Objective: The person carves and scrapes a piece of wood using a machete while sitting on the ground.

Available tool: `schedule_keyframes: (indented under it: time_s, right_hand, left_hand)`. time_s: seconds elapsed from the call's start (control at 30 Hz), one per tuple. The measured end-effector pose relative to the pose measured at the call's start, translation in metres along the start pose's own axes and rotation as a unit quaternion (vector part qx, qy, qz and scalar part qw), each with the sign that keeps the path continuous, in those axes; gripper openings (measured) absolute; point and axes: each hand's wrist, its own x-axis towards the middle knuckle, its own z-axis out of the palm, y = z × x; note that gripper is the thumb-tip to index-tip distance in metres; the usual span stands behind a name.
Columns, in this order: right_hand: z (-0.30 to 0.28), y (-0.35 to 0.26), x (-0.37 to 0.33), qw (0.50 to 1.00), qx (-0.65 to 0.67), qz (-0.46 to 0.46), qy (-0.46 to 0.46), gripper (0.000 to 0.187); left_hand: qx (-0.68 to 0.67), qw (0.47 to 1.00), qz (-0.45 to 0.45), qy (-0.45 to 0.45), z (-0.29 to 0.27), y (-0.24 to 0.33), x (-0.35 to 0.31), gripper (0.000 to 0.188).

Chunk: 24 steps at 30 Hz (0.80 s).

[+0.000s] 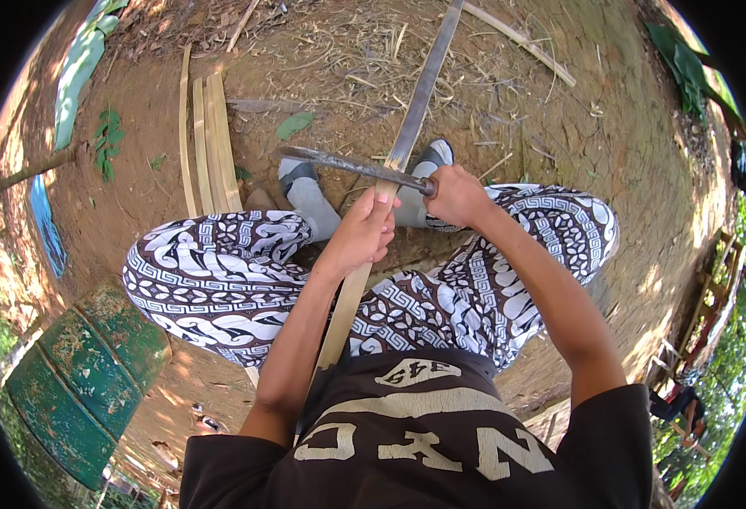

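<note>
My left hand (pixel 363 231) is closed around a long flat strip of wood or bamboo (pixel 352 307), just on the near side of a knife. The strip runs from beside my waist, between my legs, to the far edge of the view. It looks pale near me and dark grey farther off (pixel 426 92). My right hand (pixel 458 197) grips the handle of the long knife (pixel 352 165). Its dark blade lies across the strip and points left, near where pale wood meets the grey surface. Fingers of the right hand wrap the handle end.
Several pale strips (pixel 206 140) lie on the dirt ground at the left. Shavings (pixel 352 76) and a loose stick (pixel 521 42) are scattered ahead. A rusty green drum (pixel 84 386) lies at lower left. My feet in grey socks and sandals (pixel 309 199) are close to the blade.
</note>
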Motion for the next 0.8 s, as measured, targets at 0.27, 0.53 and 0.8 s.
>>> schedule_keyframes:
  time_s: [0.27,0.53,0.8]
  right_hand:
    - [-0.014,0.031,0.040,0.994,-0.045,0.024,0.097,0.026]
    - [-0.046,0.030,0.000,0.987,0.007,0.091,0.134,0.029]
    - [-0.004,0.004,-0.022,0.994,0.056,-0.017,0.094,0.021]
  left_hand:
    - [0.024,0.999,0.009,0.019,0.002,-0.001,-0.001,0.035]
    - [0.018,1.000,0.018,0.016,0.008,0.008,-0.002,0.037]
    - [0.106,0.992,0.056,0.037,0.007,0.002,0.001,0.035]
